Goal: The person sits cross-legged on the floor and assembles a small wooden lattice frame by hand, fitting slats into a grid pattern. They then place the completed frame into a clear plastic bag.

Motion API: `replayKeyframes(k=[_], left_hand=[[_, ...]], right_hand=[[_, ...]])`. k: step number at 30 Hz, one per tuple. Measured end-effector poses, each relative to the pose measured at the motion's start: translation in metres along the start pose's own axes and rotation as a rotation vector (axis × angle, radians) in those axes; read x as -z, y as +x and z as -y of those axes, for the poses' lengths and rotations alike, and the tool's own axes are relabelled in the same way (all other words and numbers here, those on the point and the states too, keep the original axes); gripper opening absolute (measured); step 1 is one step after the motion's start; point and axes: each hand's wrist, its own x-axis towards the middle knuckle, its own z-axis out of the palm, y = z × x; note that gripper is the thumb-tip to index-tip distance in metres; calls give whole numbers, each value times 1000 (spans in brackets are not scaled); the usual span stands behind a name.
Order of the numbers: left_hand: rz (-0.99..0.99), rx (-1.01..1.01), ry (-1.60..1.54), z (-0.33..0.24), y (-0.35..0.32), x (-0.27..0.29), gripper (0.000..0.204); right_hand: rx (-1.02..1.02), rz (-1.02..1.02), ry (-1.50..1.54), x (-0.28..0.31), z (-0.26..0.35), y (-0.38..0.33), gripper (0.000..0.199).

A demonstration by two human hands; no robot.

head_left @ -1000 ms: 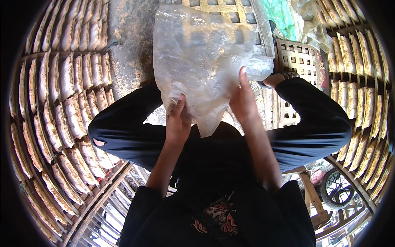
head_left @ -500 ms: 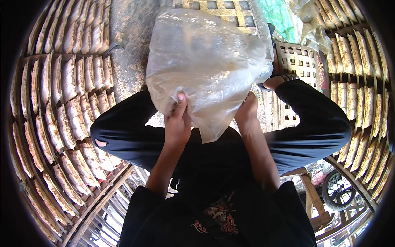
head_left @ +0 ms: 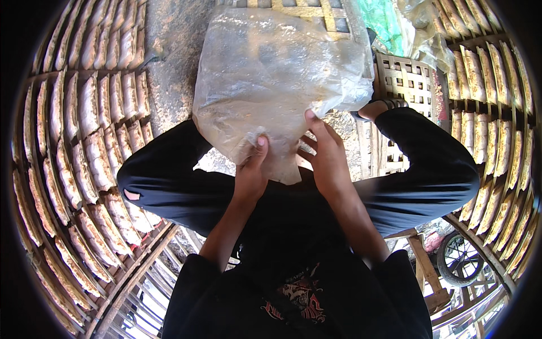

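Observation:
A cloudy, clear plastic sheet point(head_left: 271, 68), possibly a flattened bag, is spread in front of me, dusted with pale crumbs. It lies partly over a woven bamboo tray point(head_left: 337, 25), whose lattice shows through it. My left hand point(head_left: 252, 169) pinches the near edge, its thumb on top and the other fingers hidden under the plastic. At the sheet's near right side is my right hand point(head_left: 329, 155). Its thumb tip meets the plastic, while the fingers are spread apart, their tips partly behind the edge.
Racks of split bamboo troughs with pale filling rise on my left point(head_left: 99, 152) and right point(head_left: 485, 135). A second woven tray point(head_left: 406, 85) stands beside my right foot. Green plastic point(head_left: 381, 25) lies at the far right. Behind me on the right are a wooden frame point(head_left: 429, 271) and a spoked wheel point(head_left: 460, 260).
My right hand has moved left and slightly up along the near edge, and its fingers have spread. My left hand has shifted a little right. The near plastic corner has narrowed and risen.

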Motion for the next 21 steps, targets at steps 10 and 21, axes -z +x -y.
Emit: replayKeyframes(k=[10,21], left_hand=[[-74,-7,-157,19,-2,0,55],[-80,105,246,13,-17,3,22]], right_hand=[[33,159,201,-5,-19,20,43],[-109,225,59,-2,-31,21,42]])
